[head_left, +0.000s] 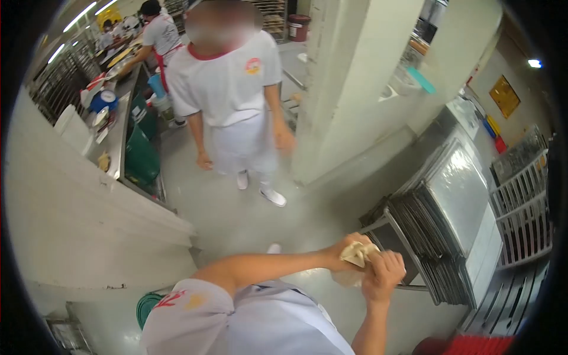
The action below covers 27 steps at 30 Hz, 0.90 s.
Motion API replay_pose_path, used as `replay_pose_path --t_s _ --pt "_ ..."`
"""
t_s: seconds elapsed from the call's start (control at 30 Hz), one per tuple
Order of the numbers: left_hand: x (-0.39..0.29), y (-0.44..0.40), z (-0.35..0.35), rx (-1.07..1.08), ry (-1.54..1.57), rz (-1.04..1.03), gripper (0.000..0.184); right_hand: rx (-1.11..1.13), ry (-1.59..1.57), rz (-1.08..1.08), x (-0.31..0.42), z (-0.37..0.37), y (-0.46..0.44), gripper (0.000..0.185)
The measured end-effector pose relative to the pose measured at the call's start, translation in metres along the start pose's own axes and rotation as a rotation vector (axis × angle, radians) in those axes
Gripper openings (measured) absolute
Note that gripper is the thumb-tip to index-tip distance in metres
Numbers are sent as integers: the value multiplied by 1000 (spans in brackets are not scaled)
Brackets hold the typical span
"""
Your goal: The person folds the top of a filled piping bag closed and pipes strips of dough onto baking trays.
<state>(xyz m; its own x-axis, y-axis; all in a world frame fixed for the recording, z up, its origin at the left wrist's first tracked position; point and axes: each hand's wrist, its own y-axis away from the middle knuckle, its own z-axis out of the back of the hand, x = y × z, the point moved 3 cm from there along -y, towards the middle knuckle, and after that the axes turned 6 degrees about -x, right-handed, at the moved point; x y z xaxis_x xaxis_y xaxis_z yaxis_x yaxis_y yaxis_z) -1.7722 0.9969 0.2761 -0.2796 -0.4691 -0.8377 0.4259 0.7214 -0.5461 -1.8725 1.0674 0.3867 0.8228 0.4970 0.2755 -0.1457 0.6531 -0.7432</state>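
Note:
A crumpled cream-coloured cloth (356, 254) is bunched between my two hands, in front of my body on the right. My left hand (338, 255) grips it from the left, the forearm reaching across my white apron. From the other side my right hand (384, 275) closes round it, knuckles up. Part of the cloth hangs below the fingers, and the hands hide the rest. Close to the right of them stands a tall stack of metal baking trays (435, 231).
A person (228, 89) in a white shirt stands facing me in the aisle. Another person (160, 35) works at the long counter (121, 133) on the left. A pillar (337, 89) rises behind the trays. A slatted rack (520, 201) stands far right.

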Motion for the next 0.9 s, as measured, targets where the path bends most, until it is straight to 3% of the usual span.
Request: replay_pose_path --t_s 0.07,0.13,0.27,0.4,0.47,0.53,0.57,0.63,0.8,0.87,0.9 --pt "-20 21 44 -96 15 145 45 97 -74 49 29 -28 -20 19" --pt "-50 52 106 -263 44 155 44 185 -172 135 77 -63 -44 21" --pt "-82 117 217 -482 -296 115 36 232 -382 310 152 -123 -87 26" --pt "-123 165 321 -696 -553 138 32 329 -428 303 212 -198 -119 32" --pt "-138 191 372 -853 -536 44 32 201 -549 283 233 -261 -123 23" --pt "-168 197 421 -856 -780 200 36 139 -678 261 263 -322 -136 16" --pt "-181 196 442 -872 -792 225 36 235 -683 221 279 -347 -150 13" --pt "-184 207 487 -1188 -268 540 36 307 -752 174 316 -397 -178 9" --pt "-189 196 592 -1047 -532 369 32 275 -949 341 391 -490 -240 7" --pt "-187 184 629 -1274 -407 315 31 685 -984 128 399 -520 -276 32" --pt "-181 176 648 -1278 -417 318 31 687 -995 129 391 -540 -293 32"
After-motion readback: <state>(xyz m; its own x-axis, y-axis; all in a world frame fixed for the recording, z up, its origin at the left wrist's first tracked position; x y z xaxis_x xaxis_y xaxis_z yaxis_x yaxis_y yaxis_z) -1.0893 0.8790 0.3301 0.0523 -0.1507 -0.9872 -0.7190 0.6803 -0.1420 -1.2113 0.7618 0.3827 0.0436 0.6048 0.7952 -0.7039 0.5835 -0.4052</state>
